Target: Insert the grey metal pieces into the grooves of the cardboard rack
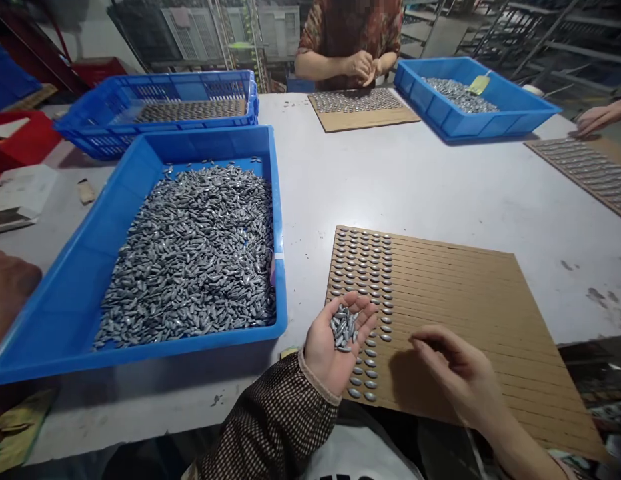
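Observation:
Palm up, my left hand [335, 343] cups a small heap of grey spindle-shaped pieces [344, 327], like fishing sinkers, over the left part of a cardboard sheet [455, 300]. Matching pieces [363, 260] lie in neat columns along that sheet's left side, set on its dark lines. My left hand hides some of them. Above the bare middle of the sheet, to the right of the columns, is my right hand [460, 373]. Its thumb and forefinger are pinched together, and I cannot make out anything between the tips.
A blue tray [281, 267] heaped with loose grey pieces stands at left. Behind it is a blue basket [90, 130]. Across the table, a person's hands [363, 67] are above another filled sheet [360, 120], beside a second blue tray [450, 123]. Another person's hand [603, 119] touches a sheet at right.

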